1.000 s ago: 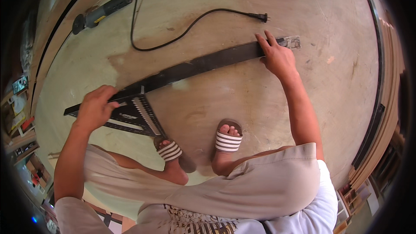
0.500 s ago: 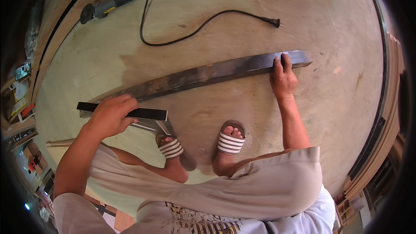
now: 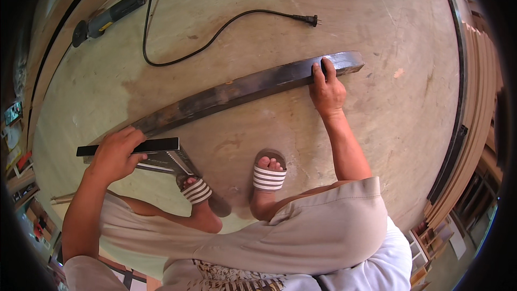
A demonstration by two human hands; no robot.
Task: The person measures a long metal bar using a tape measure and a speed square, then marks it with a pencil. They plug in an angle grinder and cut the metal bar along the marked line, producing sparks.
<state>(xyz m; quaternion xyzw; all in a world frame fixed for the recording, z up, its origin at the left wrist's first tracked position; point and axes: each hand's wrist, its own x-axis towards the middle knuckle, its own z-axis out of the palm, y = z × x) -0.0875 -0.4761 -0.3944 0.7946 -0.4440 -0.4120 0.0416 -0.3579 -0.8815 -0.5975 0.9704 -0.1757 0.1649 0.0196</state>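
A long dark metal bar [image 3: 226,95], scuffed with some brown patches, lies slanting across the concrete floor. My left hand [image 3: 114,153] grips a black triangular square [image 3: 160,146] with a toothed metal scale, at the bar's left end; its fingertips reach over onto the bar. My right hand [image 3: 327,94] is closed on the bar near its right end, two fingers over the top, thumb hidden. My feet in striped sandals [image 3: 269,179] are just below the bar, the square reaching over the left one.
An angle grinder [image 3: 110,19] lies at the upper left, its black cord and plug [image 3: 305,20] looping above the bar. Long boards [image 3: 473,97] and a dark strip run along the right side. More timber [image 3: 60,13] lines the left, with small cluttered items at its edge.
The bar has turned over, showing a scuffed, shinier face, and its right end has moved down. My right hand followed it lower. The square now shows its narrow black edge upward.
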